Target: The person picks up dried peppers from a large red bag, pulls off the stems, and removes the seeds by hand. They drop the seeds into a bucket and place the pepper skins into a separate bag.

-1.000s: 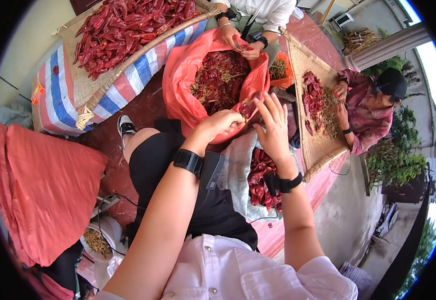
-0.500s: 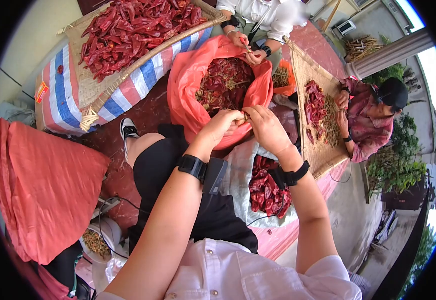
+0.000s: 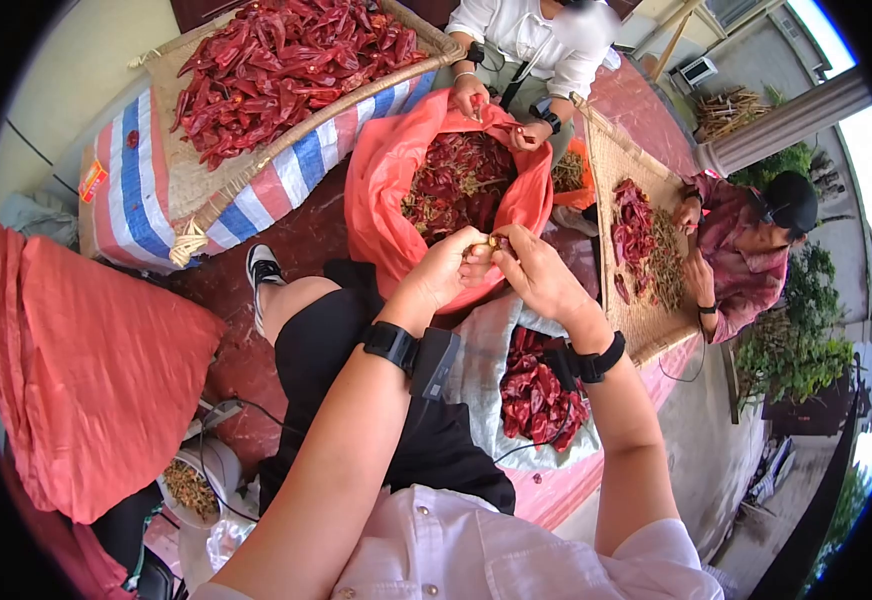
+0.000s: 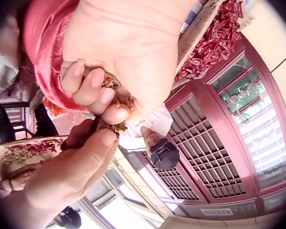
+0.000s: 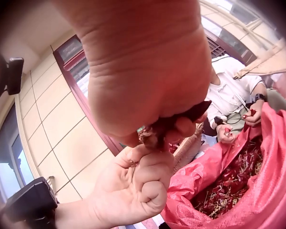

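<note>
My right hand (image 3: pixel 541 272) grips a dark red dried chili pepper (image 5: pixel 200 110), whose body lies along the curled fingers in the right wrist view. Its pale stem end (image 5: pixel 149 138) points toward my left hand (image 3: pixel 446 266). Thumb and index finger of the left hand pinch at that stem, fingertips close against those of the right. Small stem scraps (image 4: pixel 109 82) show inside the left hand's curled fingers. Below both hands' far side stands a red woven sack (image 3: pixel 376 205), holding dried chilies and stems (image 3: pixel 456 185). Much of the pepper is hidden by the fingers.
A pale sack of red chilies (image 3: pixel 541 400) lies near my right forearm. Chilies are heaped on a woven tray (image 3: pixel 181 185) at upper left. Across the sack, a person (image 3: pixel 516 45) handles chilies; another person (image 3: pixel 746 240) works over a second tray (image 3: pixel 646 325). A bucket (image 3: pixel 221 465) stands lower left.
My right hand was open and apart from the pepper in the left; it came over and took hold of it. The hands stay together. The person opposite has moved their hands apart.
</note>
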Demonstrator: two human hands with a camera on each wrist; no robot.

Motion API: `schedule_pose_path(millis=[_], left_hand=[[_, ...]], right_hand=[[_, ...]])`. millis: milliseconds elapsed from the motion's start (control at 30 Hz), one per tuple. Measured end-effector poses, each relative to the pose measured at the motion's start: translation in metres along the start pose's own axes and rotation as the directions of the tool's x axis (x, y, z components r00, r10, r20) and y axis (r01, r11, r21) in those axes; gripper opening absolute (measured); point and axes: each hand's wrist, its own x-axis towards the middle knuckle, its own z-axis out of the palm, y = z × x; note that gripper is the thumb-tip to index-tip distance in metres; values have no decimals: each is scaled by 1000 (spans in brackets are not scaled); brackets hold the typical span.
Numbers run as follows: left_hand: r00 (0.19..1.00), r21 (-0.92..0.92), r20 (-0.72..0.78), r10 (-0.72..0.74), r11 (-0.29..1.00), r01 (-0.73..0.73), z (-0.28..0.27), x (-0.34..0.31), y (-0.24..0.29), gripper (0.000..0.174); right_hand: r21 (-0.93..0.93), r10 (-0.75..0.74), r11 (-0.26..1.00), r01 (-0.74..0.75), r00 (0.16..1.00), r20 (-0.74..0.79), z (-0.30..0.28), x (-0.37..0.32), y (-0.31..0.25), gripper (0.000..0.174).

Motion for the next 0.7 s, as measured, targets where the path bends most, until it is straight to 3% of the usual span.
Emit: schedule_pose_path(millis=[33, 100, 133, 267, 300, 400, 433, 533, 600, 700], left_hand=[[1000, 11, -6, 4, 1000, -4, -2, 1, -1, 23], [999, 6, 7, 37, 999, -37, -3, 2, -4, 23], [999, 0, 4, 50, 999, -50, 0, 2, -4, 24], [987, -33, -95, 126, 991, -130, 17, -2, -4, 28], [986, -50, -102, 133, 989, -139, 19, -3, -3, 28], [980, -112, -60, 190, 974, -195, 17, -1, -3, 22], [974, -98, 25, 224, 970, -220, 8, 3, -6, 22], [962, -76, -118, 245, 964, -254, 16, 1, -3, 27], [956, -63, -162, 246, 964, -259, 14, 3, -3, 28], [958, -51, -125, 257, 963, -264, 13, 4, -2, 27]], right_hand=[[-3, -6, 1000, 6, 1000, -3, 1, 0, 0, 18], [-225, -34, 974, 29, 999, -15, 3, 3, 3, 15], [-238, -32, 971, 21, 999, -43, 3, 3, 3, 15], [32, 83, 996, -81, 995, -64, 6, 4, 4, 18], [183, 113, 978, -100, 992, -59, 8, 5, 7, 21], [643, 225, 745, -177, 974, 7, 23, 9, 28, 28], [724, 250, 663, -193, 968, 29, 24, 11, 24, 29], [808, 333, 559, -186, 943, -13, 32, 19, 15, 27], [899, 371, 402, -173, 929, 13, 33, 22, 9, 27], [943, 317, 300, -144, 947, 43, 45, 20, 39, 30]])
